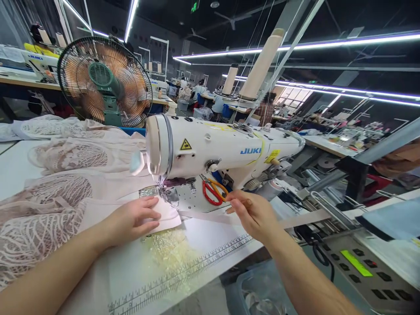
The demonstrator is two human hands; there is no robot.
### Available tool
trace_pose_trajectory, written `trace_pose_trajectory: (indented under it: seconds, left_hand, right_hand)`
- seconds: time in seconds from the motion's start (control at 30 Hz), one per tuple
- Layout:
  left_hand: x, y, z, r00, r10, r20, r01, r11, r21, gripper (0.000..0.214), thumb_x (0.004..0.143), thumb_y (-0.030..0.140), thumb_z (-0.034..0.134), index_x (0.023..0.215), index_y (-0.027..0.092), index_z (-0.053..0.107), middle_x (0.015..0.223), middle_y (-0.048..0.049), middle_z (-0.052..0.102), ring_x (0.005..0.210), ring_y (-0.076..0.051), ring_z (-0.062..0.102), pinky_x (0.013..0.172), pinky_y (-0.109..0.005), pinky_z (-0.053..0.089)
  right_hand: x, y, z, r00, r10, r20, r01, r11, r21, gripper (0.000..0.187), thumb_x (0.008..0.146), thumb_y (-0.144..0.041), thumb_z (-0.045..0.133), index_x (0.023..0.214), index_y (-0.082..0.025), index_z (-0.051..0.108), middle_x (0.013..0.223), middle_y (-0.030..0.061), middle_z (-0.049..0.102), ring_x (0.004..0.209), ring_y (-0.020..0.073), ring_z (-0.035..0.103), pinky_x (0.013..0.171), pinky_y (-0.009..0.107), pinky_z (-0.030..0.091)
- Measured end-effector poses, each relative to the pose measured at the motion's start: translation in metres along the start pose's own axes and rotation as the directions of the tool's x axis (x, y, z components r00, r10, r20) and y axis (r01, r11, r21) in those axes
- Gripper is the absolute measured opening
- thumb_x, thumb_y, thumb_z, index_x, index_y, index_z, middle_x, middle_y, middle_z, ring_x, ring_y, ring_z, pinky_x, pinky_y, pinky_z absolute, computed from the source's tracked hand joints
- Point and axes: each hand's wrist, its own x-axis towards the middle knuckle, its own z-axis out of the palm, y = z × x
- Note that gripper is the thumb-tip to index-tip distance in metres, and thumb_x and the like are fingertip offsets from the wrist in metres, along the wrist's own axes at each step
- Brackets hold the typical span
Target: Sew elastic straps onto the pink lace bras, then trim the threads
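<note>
My left hand point(139, 217) lies with fingers spread on a pale pink fabric piece point(167, 217), close to the needle area of a white JUKI sewing machine point(203, 146). From the presser foot point(170, 195) a narrow pale elastic band point(210, 217) runs right, behind my right hand point(254, 214). The fingers of that hand are curled closed around the band; the exact contact is partly hidden. Scissors with red and orange handles point(211, 192) rest on the machine bed, just beyond my right fingertips. Joined lace garments point(49, 218) are heaped to the left.
A ruler strip point(183, 273) runs along the table's front edge. A large fan point(105, 83) stands behind the garments. Thread cones point(262, 65) rise behind the machine. Right are a metal band guide point(334, 212) and a control box point(367, 271). Below sits a plastic bin point(243, 284).
</note>
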Motion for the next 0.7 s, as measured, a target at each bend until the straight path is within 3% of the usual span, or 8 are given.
trace_pose_trajectory:
  seconds: [0.07,0.17,0.27,0.37,0.5,0.57,0.7]
  left_hand:
    - [0.0,0.001,0.0,1.0,0.011,-0.016,-0.011,1.0,0.013,0.042,0.09,0.051,0.043,0.106,0.025,0.071,0.141,-0.0102,0.05,0.133,-0.027,0.043,0.106,-0.043,0.041]
    - [0.001,0.003,0.0,0.999,0.039,-0.013,-0.039,0.998,0.053,0.038,0.09,0.046,0.044,0.104,0.023,0.07,0.139,-0.0115,0.052,0.131,-0.028,0.045,0.103,-0.042,0.044]
    - [0.002,0.004,0.004,0.993,0.105,-0.049,-0.099,0.988,0.115,0.037,0.09,0.042,0.046,0.117,0.022,0.062,0.134,-0.0116,0.057,0.127,-0.027,0.049,0.101,-0.04,0.045]
    - [0.003,0.004,0.011,0.979,0.171,-0.109,-0.152,0.974,0.167,0.04,0.09,0.041,0.047,0.123,0.022,0.056,0.125,-0.0132,0.06,0.118,-0.029,0.055,0.094,-0.04,0.048]
    - [0.003,0.003,0.018,0.976,0.193,-0.102,-0.17,0.965,0.201,0.031,0.089,0.041,0.046,0.104,0.02,0.063,0.113,-0.0143,0.06,0.105,-0.03,0.059,0.082,-0.039,0.05]
    - [0.003,0.002,0.019,0.977,0.185,-0.104,-0.163,0.968,0.193,0.028,0.088,0.039,0.047,0.102,0.02,0.064,0.112,-0.0136,0.06,0.104,-0.029,0.058,0.082,-0.038,0.049]
    - [0.003,0.001,0.018,0.982,0.167,-0.083,-0.153,0.975,0.159,0.027,0.087,0.037,0.049,0.103,0.02,0.064,0.114,-0.0115,0.062,0.107,-0.028,0.058,0.086,-0.038,0.048]
  right_hand:
    - [0.008,0.008,0.016,1.0,-0.023,0.007,0.023,1.0,-0.011,0.035,0.097,-0.038,0.036,0.083,-0.019,0.062,0.062,0.0023,0.062,0.059,0.0166,0.06,0.056,0.025,0.045]
    - [0.022,0.016,0.046,0.979,-0.018,0.202,0.052,0.985,-0.164,0.023,0.093,-0.03,0.048,0.103,-0.017,0.064,0.088,0.008,0.068,0.083,0.0207,0.065,0.074,0.029,0.05]
    - [0.035,0.018,0.072,0.924,0.046,0.379,0.081,0.947,-0.31,0.026,0.09,-0.019,0.052,0.113,-0.016,0.063,0.101,0.0114,0.067,0.097,0.025,0.062,0.081,0.033,0.049]
    - [0.044,0.019,0.086,0.892,0.052,0.449,0.112,0.937,-0.33,0.032,0.089,-0.018,0.056,0.12,-0.013,0.061,0.103,0.0139,0.066,0.097,0.0289,0.061,0.081,0.037,0.05]
    - [0.045,0.016,0.081,0.863,0.056,0.502,0.138,0.93,-0.34,0.045,0.084,-0.018,0.062,0.128,-0.009,0.055,0.111,0.0173,0.063,0.103,0.0317,0.059,0.084,0.04,0.05]
    - [0.043,0.008,0.071,0.866,0.017,0.501,0.168,0.932,-0.322,0.042,0.082,-0.014,0.062,0.124,-0.011,0.059,0.116,0.0167,0.062,0.106,0.0312,0.057,0.088,0.04,0.048]
    - [0.032,-0.018,0.061,0.833,-0.292,0.47,0.341,0.94,-0.02,0.03,0.086,-0.008,0.049,0.11,-0.016,0.064,0.11,0.0101,0.065,0.096,0.0233,0.059,0.084,0.034,0.049]
